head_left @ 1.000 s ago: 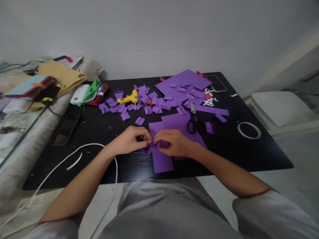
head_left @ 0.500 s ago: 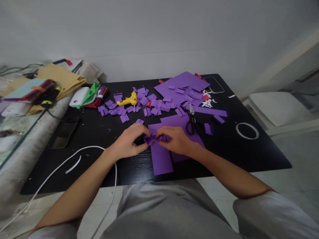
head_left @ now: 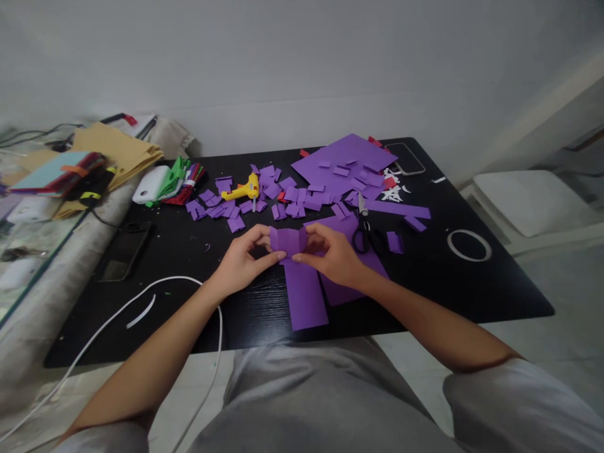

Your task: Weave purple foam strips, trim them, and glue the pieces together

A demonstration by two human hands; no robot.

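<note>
Between both hands I hold a small creased piece of purple paper [head_left: 288,240], its folds opened out and its face turned toward me. My left hand [head_left: 245,259] pinches its left side with the thumb at the lower edge. On the right side, my right hand [head_left: 336,255] grips it the same way, fingers behind the paper. Below it lies a purple paper strip [head_left: 306,299], partly over a larger purple sheet [head_left: 346,286]. Black-handled scissors [head_left: 364,229] rest just beyond my right hand, their blades pointing away.
Many small folded purple pieces [head_left: 226,204] are scattered at the back, around a yellow glue gun [head_left: 248,189]. A big purple sheet [head_left: 342,154] lies behind. At right is a white ring [head_left: 469,245]; at left, a phone [head_left: 123,251] and a white cable [head_left: 141,290].
The purple paper piece has been raised slightly and tilted up, so its folded face now shows. Both hands have shifted with it, thumbs now along its lower edge.
</note>
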